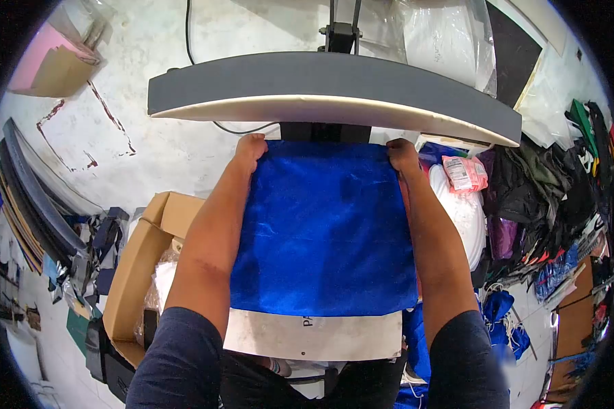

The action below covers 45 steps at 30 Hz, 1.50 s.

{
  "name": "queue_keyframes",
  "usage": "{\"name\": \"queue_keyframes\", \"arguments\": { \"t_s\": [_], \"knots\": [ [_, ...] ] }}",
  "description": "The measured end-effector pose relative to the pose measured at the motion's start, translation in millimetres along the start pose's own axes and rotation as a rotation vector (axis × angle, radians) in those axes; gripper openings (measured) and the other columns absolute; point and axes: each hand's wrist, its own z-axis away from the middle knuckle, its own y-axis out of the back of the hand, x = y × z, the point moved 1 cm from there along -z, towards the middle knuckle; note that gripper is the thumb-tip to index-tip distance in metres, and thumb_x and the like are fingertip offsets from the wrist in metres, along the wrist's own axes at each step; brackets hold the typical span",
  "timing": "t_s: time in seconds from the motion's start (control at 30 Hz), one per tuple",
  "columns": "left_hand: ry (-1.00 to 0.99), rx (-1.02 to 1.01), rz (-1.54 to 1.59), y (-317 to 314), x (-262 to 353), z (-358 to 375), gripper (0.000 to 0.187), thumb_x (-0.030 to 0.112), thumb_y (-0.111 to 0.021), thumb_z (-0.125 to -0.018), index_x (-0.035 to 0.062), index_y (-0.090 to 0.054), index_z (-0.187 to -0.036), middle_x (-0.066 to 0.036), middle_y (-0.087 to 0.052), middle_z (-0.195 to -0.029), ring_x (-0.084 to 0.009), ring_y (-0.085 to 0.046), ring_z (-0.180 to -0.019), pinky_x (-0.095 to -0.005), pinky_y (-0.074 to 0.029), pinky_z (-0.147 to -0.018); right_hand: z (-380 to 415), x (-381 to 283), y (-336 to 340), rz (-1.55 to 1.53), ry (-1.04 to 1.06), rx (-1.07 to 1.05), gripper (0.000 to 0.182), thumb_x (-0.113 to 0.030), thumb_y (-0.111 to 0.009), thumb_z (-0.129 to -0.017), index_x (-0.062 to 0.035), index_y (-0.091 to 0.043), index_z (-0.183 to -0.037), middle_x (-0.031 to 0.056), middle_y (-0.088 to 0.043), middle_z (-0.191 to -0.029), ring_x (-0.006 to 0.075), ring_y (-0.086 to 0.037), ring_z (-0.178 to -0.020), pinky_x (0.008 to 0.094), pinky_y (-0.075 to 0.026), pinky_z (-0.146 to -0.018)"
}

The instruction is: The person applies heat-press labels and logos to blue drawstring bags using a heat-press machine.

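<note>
A blue cloth point(324, 225) lies spread over a pale board point(266, 334), whose near edge shows below it with some dark lettering. At the cloth's far left corner my left hand point(252, 150) is closed on its edge. My right hand point(402, 154) grips the far right corner, fingers bent round the fabric. Beyond both hands, the raised grey press head point(334, 75) with a cream underside hangs over the cloth's far edge. The cloth looks flat, with faint creases.
An open cardboard box point(131, 286) with plastic-wrapped items stands at the left. To the right are a white rounded object point(460, 221), a pink packet point(465, 174) and heaps of dark clothing point(525, 184). Blue bundles with white cords point(501, 313) lie at the lower right.
</note>
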Motion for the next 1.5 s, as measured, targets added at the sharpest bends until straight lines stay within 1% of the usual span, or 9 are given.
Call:
{"name": "queue_keyframes", "arguments": {
  "t_s": [0.23, 0.3, 0.4, 0.57, 0.63, 0.97, 1.17, 1.33, 1.5],
  "knots": [
    [-0.12, 0.092, -0.051, 18.4, 7.0, 32.9, 0.042, 0.016, -0.069, -0.086, -0.0016, -0.062, -0.123, -0.014, -0.069, -0.097, -0.0211, -0.064, -0.081, -0.0338, -0.051, -0.074, 10.1, -0.1, -6.3, 0.646, 0.311, 0.015, 0.04, -0.038, -0.044, -0.094, -0.0117, -0.069, -0.11, 0.0205, -0.067, -0.112, 0.0434, -0.064, -0.104, 0.0531, -0.051, -0.091],
    [-0.095, 0.127, -0.18, 33.5, -10.0, 40.3, 0.044, 0.026, -0.069, -0.087, 0.0017, -0.062, -0.124, -0.012, -0.069, -0.1, -0.021, -0.064, -0.083, -0.0346, -0.051, -0.075, 27.1, -4.3, 11.5, 0.558, 0.345, -0.032, 0.048, -0.047, -0.041, -0.097, -0.011, -0.067, -0.114, 0.0225, -0.067, -0.112, 0.0419, -0.063, -0.106, 0.0543, -0.049, -0.093],
    [0.115, -0.234, -0.116, 60.6, -2.9, 92.7, 0.049, 0.049, -0.061, -0.09, 0.0106, -0.064, -0.12, -0.006, -0.065, -0.103, -0.0193, -0.059, -0.092, -0.0378, -0.05, -0.081, 61.2, -19.1, 39.5, 0.379, 0.332, -0.035, 0.052, -0.05, -0.046, -0.097, -0.0059, -0.067, -0.115, 0.0238, -0.066, -0.114, 0.0404, -0.062, -0.109, 0.0484, -0.048, -0.094],
    [0.33, -0.291, -0.023, 90.1, -6.8, 217.5, 0.053, 0.055, -0.062, -0.088, 0.0135, -0.061, -0.122, -0.004, -0.061, -0.111, -0.0177, -0.057, -0.092, -0.0371, -0.05, -0.081, 133.8, -22.1, 87.1, 0.053, 0.399, -0.083, 0.043, -0.038, -0.061, -0.095, 0.0015, -0.067, -0.111, 0.021, -0.068, -0.104, 0.033, -0.066, -0.098, 0.0387, -0.049, -0.087],
    [0.345, -0.377, 0.11, 97.3, -12.0, 257.8, 0.056, 0.059, -0.064, -0.085, 0.0083, -0.063, -0.11, 0.001, -0.056, -0.092, -0.0088, -0.052, -0.075, -0.024, -0.045, -0.061, 170.2, -19.3, 111.7, -0.017, 0.405, -0.045, 0.04, -0.034, -0.065, -0.094, 0.0015, -0.066, -0.113, 0.0158, -0.068, -0.108, 0.0247, -0.065, -0.095, 0.0334, -0.05, -0.082],
    [0.068, -0.135, 0.188, 100.2, -34.1, 342.7, 0.02, 0.018, -0.061, -0.094, -0.0014, -0.063, -0.098, -0.003, -0.061, -0.082, -0.01, -0.056, -0.061, -0.0262, -0.046, -0.052, 334.9, -9.9, 151.6, -0.14, 0.186, 0.06, 0.033, -0.023, -0.066, -0.095, -0.0028, -0.062, -0.121, 0.0062, -0.067, -0.111, 0.0117, -0.059, -0.087, 0.0259, -0.043, -0.068],
    [0.053, 0.162, 0.166, 86.4, -84.2, 346.3, 0.019, 0.017, -0.062, -0.093, -0.0001, -0.064, -0.101, -0.005, -0.063, -0.07, -0.0097, -0.058, -0.057, -0.0264, -0.046, -0.05, 387.8, -16.2, 129.8, -0.044, 0.359, 0.187, 0.034, -0.015, -0.066, -0.093, -0.0017, -0.06, -0.123, 0.0192, -0.059, -0.119, 0.0323, -0.057, -0.11, 0.0393, -0.044, -0.094],
    [-0.008, 0.409, -0.286, 77.4, -131.8, 331.3, 0.028, 0.025, -0.063, -0.085, 0.0033, -0.066, -0.102, -0.022, -0.07, -0.092, -0.0408, -0.067, -0.089, -0.0451, -0.053, -0.082, 396.2, -17.8, 126.4, 0.05, 0.42, 0.166, 0.036, -0.015, -0.066, -0.092, -0.0009, -0.059, -0.124, 0.022, -0.054, -0.126, 0.0371, -0.053, -0.119, 0.0416, -0.041, -0.102],
    [0.011, 0.402, -0.312, 83.3, -99.0, 353.9, 0.028, 0.025, -0.063, -0.088, 0.0063, -0.065, -0.108, -0.022, -0.068, -0.103, -0.0381, -0.065, -0.1, -0.0447, -0.051, -0.086, 402.3, -22.7, 137.9, 0.038, 0.411, 0.151, 0.052, -0.02, -0.073, -0.086, -0.0007, -0.054, -0.131, 0.0228, -0.053, -0.129, 0.039, -0.051, -0.121, 0.0432, -0.04, -0.104]
  ]
}}
